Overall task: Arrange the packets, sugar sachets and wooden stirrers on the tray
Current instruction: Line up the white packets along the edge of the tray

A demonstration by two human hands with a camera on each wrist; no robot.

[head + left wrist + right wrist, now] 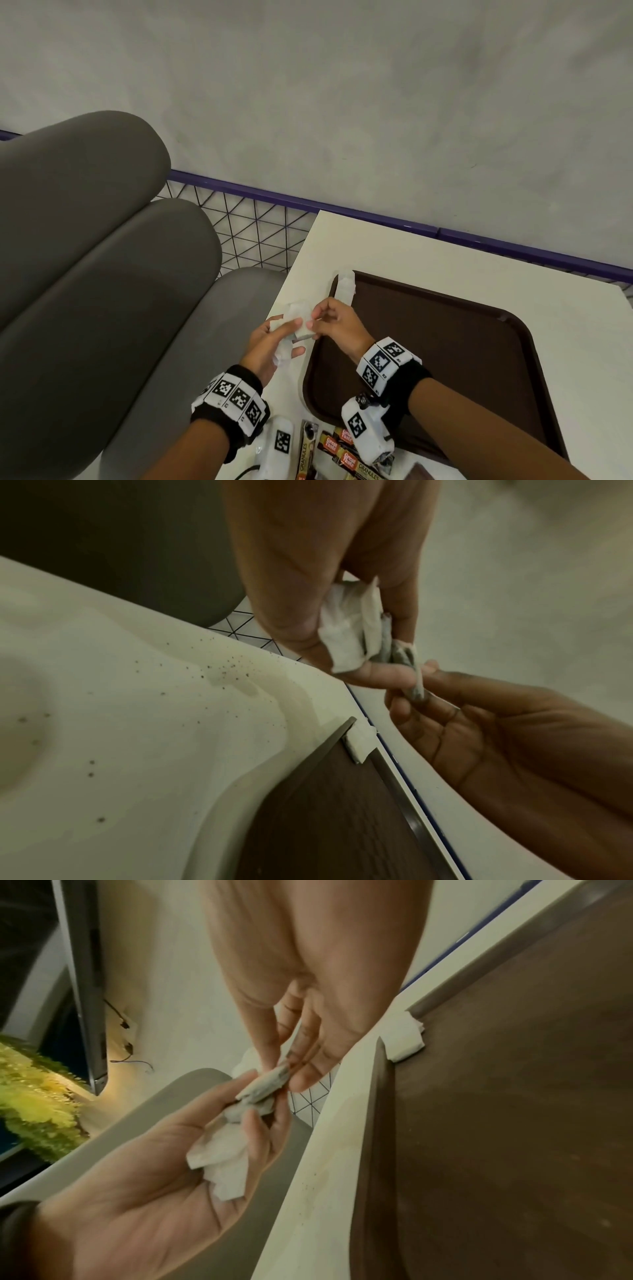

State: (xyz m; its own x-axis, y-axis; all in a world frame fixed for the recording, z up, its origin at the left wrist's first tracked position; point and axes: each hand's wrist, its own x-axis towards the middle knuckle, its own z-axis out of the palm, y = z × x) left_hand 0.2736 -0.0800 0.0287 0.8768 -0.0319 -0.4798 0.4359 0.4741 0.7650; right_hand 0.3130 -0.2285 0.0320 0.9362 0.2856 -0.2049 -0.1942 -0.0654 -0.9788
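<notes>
The left hand (263, 346) cups a bunch of white sachets (294, 322) just off the tray's (479, 359) left rim. The right hand (337, 325), nearer the tray, pinches one by its end. A single sachet (344, 286) lies lengthwise on the tray's far-left corner, directly beyond the right hand.

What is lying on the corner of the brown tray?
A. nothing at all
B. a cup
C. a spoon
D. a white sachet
D: a white sachet lies on the far left corner of the tray, partly over its rim, while the left hand holds more white sachets and the right hand pinches one of them.
</notes>
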